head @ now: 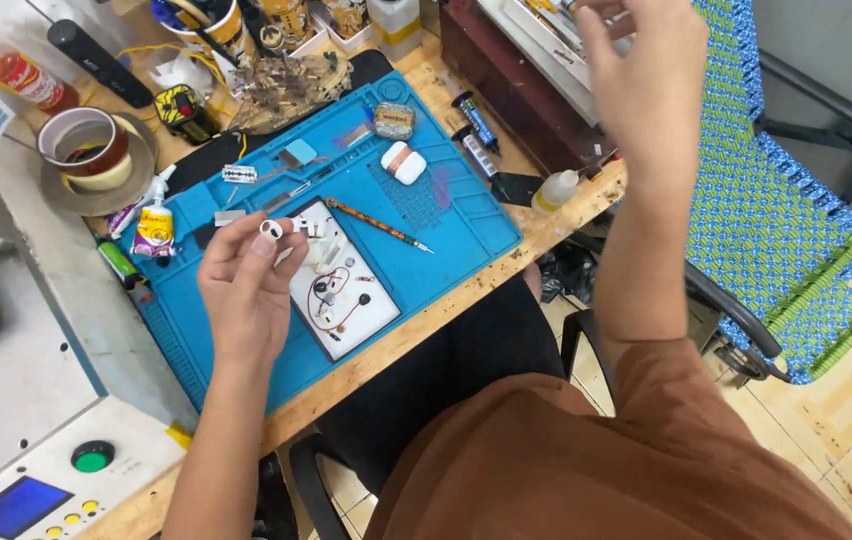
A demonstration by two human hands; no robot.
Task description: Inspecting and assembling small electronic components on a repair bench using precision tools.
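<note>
My left hand [246, 275] is raised over the blue work mat [456, 225], pinching a small white earbud part [273, 229] between thumb and fingers. Just beyond it lies a white tablet-like panel [371, 310] carrying thin red wires and tiny black parts. My right hand [646, 70] is lifted high at the upper right, above a dark red box [506, 85]; its fingers are curled, and what they hold I cannot tell. A white earbud case [404, 162] and a thin orange-handled tool [376, 223] rest on the mat.
Tape rolls [86, 150], a glue tube [155, 228], a razor blade [239, 174], a small tin [394, 120], syringes [476, 125] and a dropper bottle [554, 190] crowd the wooden bench. A grey machine with a green button [92, 458] stands left. A blue-green woven chair [776, 220] sits right.
</note>
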